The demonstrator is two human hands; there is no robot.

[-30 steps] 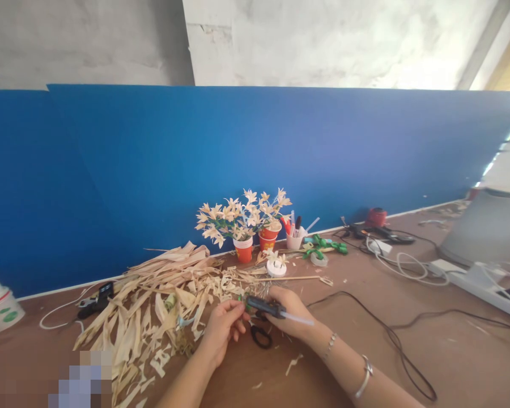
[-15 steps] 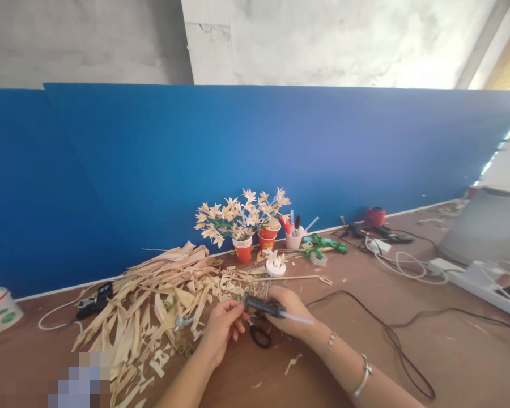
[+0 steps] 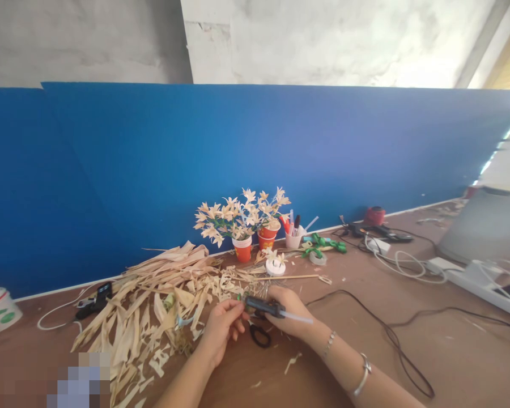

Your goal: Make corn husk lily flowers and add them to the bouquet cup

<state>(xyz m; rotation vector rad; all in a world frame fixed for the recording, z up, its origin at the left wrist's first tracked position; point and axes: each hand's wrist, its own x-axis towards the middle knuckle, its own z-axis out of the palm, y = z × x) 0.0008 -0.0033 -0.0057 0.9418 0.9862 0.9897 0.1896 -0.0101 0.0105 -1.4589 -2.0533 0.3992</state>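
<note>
**Glue work up close: steady & sparing**

Largest first: blue panel (image 3: pixel 246 136) along far edge of brown tabletop (image 3: pixel 408 354). On left part of tabletop, from far edge forward, a heap of dried husk strips (image 3: pixel 153 306). Near middle of far edge, cream flowers (image 3: pixel 229 212) in red cups (image 3: pixel 242 250). Toward right edge, a loop of black cord (image 3: pixel 402 345).

Well forward of far edge, toward near edge (out of frame): right hand (image 3: pixel 290 304) closed round a black glue gun (image 3: pixel 263 306), w/ pale glue stick (image 3: pixel 298 318) poking out the back. Fingers mostly hidden on this side, so can't tell exact placement. Left hand (image 3: pixel 221 330) w/ thumb & forefinger pressed together, apparently pinching a green bit (image 3: pixel 239 296) at gun's front end; other fingers loosely curled. Touching nozzle or just apart? Can't tell, too small. Under gun, a black ring handle (image 3: pixel 260 336) (scissors, prob.).

Step in hand, as judged: gluing at green bit. Rest both wrists on tabletop for control. Squeeze lightly, a dot only. Keep left fingertips back from front end (prob. v. hot). Hold pinch motionless till set. Watch for snags on ring handle or cord.
</note>
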